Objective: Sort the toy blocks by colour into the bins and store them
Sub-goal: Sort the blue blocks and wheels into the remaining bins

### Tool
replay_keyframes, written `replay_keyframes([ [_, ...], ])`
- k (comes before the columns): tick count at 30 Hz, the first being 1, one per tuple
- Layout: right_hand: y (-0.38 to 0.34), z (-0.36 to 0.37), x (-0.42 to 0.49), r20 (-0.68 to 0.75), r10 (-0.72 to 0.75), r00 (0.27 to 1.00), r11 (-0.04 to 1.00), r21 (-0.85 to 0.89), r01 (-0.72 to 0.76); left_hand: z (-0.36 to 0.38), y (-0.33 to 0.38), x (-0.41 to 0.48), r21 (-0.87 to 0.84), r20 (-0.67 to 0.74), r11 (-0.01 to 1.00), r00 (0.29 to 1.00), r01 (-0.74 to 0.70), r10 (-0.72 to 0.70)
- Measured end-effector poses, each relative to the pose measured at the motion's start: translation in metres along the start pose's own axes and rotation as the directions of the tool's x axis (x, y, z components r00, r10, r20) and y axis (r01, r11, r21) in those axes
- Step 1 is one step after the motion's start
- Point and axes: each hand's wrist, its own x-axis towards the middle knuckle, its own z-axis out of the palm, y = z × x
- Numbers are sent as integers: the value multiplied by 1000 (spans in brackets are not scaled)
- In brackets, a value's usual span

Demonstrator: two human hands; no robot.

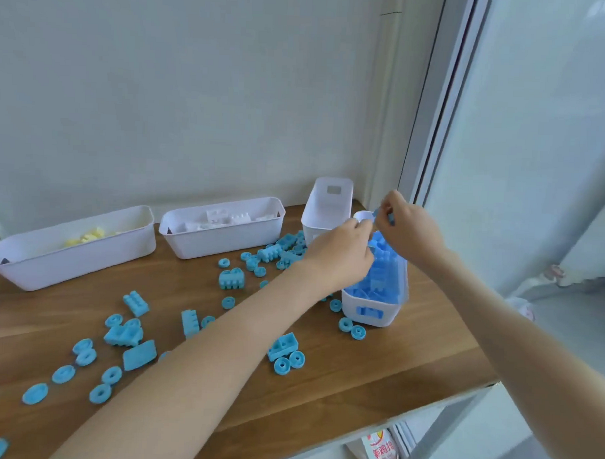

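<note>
our right hand [409,229] pinches a small blue block [391,218] above the full bin [392,306]. our left hand [341,254] curls over this bin; we cannot tell if it holds something. more blue pieces [231,278] lie loose on the surface [357,385].

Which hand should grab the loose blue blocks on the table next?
Left, probably. The loose blue blocks lie left of the blue-filled bin, and the left hand is nearer them. The right hand is pinching a blue piece above that bin.
</note>
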Motion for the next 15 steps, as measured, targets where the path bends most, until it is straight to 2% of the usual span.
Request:
replay_keyframes([
  [3, 13, 11, -2, 65, 45, 997, 998, -45, -42, 14, 5, 14, 6, 94, 998, 994, -60, 59],
  [5, 18, 22, -5, 109, 23, 994, 1000, -13, -22, 21, 1, 19, 49, 193, 994, 977, -98, 87],
  [7, 21, 32, -4, 115, -21, 993, 1000, -5, 21, 24, -5, 21, 55, 227, 994, 970, -98, 83],
  [10, 16, 31, 0, 173, -57, 983, 996, -59, 68, 24, -14, 21, 15, 211, 996, 974, -89, 84],
  [12, 14, 30, 3, 234, -110, 966, 978, -147, 147, 22, -18, 20, -75, 198, 995, 978, -59, 73],
  [15, 12, 30, 5, 253, -103, 962, 978, -149, 144, 18, -26, 20, -127, 84, 991, 995, -45, 56],
])
